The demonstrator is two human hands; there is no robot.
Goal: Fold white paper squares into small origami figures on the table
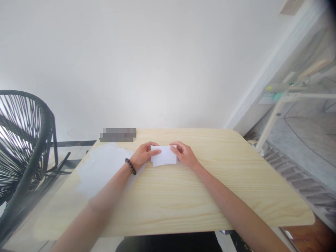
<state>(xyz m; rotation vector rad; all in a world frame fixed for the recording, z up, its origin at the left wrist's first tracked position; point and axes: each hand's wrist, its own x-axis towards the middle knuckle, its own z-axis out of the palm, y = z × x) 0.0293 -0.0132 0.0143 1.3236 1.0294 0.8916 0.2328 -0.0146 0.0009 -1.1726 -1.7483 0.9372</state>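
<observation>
A small white folded sheet of paper (165,156) is between my hands over the middle of the table. Its edges look layered and do not line up exactly at the bottom. My left hand (144,153), with a dark bead bracelet at the wrist, grips its left side, thumb on top and fingers behind. On the right side, my right hand (184,154) pinches the upper corner, thumb in front. Loose white sheets (101,168) lie on the table to the left, partly under my left forearm.
The light wooden table (223,182) stands against a white wall. A pixelated block (118,135) covers something at its back left. A dark woven chair (39,129) is at the left; a white metal frame (275,115) stands at the right.
</observation>
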